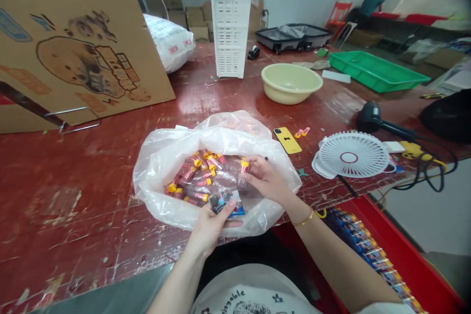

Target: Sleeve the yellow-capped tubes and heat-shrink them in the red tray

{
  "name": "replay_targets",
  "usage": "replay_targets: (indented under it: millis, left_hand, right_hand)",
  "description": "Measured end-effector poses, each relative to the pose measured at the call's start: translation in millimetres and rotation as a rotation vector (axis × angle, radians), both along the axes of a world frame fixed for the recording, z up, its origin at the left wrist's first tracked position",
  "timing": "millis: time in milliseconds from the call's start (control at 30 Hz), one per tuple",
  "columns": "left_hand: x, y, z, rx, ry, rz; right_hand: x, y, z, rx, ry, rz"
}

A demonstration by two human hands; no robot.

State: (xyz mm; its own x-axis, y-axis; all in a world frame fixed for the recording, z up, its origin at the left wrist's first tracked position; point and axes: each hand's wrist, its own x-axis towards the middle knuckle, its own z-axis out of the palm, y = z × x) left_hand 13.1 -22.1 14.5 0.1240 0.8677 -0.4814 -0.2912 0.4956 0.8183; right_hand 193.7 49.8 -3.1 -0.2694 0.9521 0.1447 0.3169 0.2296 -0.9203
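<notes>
A clear plastic bag (pixel 162 157) lies open on the red table, full of several small red tubes with yellow caps (pixel 196 176). My left hand (pixel 211 225) is at the bag's near edge, closed on a small dark and blue printed packet (pixel 224 202). My right hand (pixel 267 179) reaches into the bag from the right, its fingers pinched on one yellow-capped tube (pixel 244 166).
A yellow phone (pixel 287 140), a white fan (pixel 349 156), a black hair dryer (pixel 371 117), a cream bowl (pixel 290 83), a green tray (pixel 375 71) and a white stacked crate (pixel 230 19) stand behind. A big cardboard box (pixel 73 44) fills the left. A red bin of packets (pixel 371 250) sits lower right.
</notes>
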Motion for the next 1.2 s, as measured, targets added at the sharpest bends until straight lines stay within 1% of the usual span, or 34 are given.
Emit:
replay_targets:
  millis: [67, 133, 233, 300, 433, 567, 633, 700, 767, 833, 900, 933, 1000, 1067, 1133, 1200]
  left_hand:
    - [4, 0, 0.5, 0.01, 0.007, -0.058]
    - [6, 0, 1.8, 0.035, 0.026, -0.083]
    - [8, 0, 4.2, 0.109, 0.09, -0.115]
    - [7, 0, 5.7, 0.156, 0.133, -0.137]
    - [5, 0, 8.1, 0.154, 0.14, -0.087]
    - [4, 1, 7.2, 0.155, 0.133, -0.071]
    - [3, 2, 5.1, 0.166, 0.146, -0.077]
    - [3, 2, 2.6, 0.169, 0.169, -0.083]
    - [4, 2, 0.8, 0.172, 0.191, -0.084]
    - [5, 1, 0.7, 0.175, 0.177, -0.073]
    - [6, 0, 2.4, 0.135, 0.096, -0.055]
    - [6, -1, 3.7, 0.092, 0.039, -0.05]
    - [8, -3, 6.2, -0.014, -0.07, -0.056]
    - [9, -4, 7.8, -0.095, -0.132, -0.065]
    - [12, -3, 8.4, -0.131, -0.154, -0.065]
    - [15, -1, 8.9, -0.129, -0.176, -0.043]
  right_hand:
    - [5, -12, 16.1, -0.011, 0.204, 0.005]
    - [8, -21, 31.0, 0.016, 0.332, -0.004]
    - [8, -29, 48.5, 0.144, 0.28, -0.001]
    - [8, -31, 55.6, 0.225, 0.212, 0.036]
    - [7, -31, 60.4, 0.309, 0.124, 0.102]
    - [8, -29, 61.4, 0.319, 0.045, 0.131]
    - [8, -27, 61.8, 0.299, 0.007, 0.15]
    - [6, -26, 60.7, 0.241, 0.007, 0.175]
    - [4, -24, 56.5, 0.114, 0.099, 0.2]
    - [1, -24, 48.6, -0.066, 0.252, 0.212]
    - [-1, -25, 38.8, -0.212, 0.368, 0.198]
    - [-1, -26, 33.9, -0.252, 0.395, 0.183]
    - [0, -29, 25.8, -0.282, 0.427, 0.145]
    - [2, -33, 21.0, -0.283, 0.459, 0.112]
    - [3, -39, 19.2, -0.28, 0.452, 0.112]
    - [2, -46, 19.0, -0.252, 0.402, 0.15]
